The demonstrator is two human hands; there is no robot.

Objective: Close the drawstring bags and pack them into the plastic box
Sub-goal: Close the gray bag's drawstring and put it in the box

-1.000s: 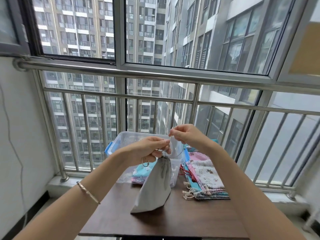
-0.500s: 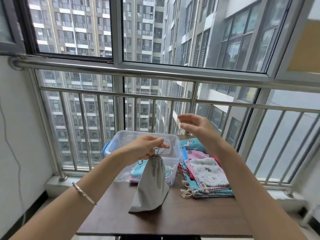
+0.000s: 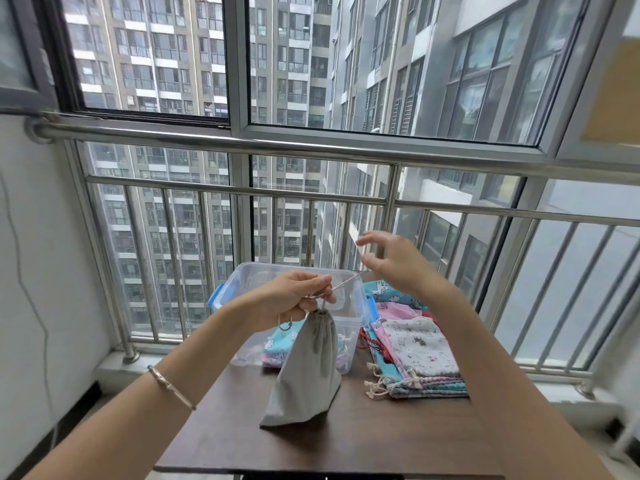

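Grey bag [image 3: 308,368] of plain woven cloth hangs from the left hand [image 3: 287,299]. Its neck is gathered into tight pleats and its body widens to a flat, square-cornered bottom. It leans to the left in front of the box [image 3: 263,268], and its lower edge seems to touch the table [image 3: 381,441].

The left hand's thumb and fingers are curled and pinch the puckered neck. A thin pale cord [image 3: 346,284] runs taut from that pinch up and right to the right hand [image 3: 398,263]. That hand is raised above the box's far right corner, with forefinger and thumb apart and loosely extended. The cord ends under the hand, and I cannot tell whether the lower fingers hold it.

The box is clear, thin-walled plastic, rectangular with rounded corners, has blue clips [image 3: 216,299] at its ends and no lid. Printed blue and pink bags [image 3: 277,344] lie inside it.

Just right of it, a flat pile [image 3: 415,355] of soft patterned bags lies with knotted rope ends toward the person.

The table is smooth dark wood. A slim metal bracelet [image 3: 171,388] circles the left wrist.
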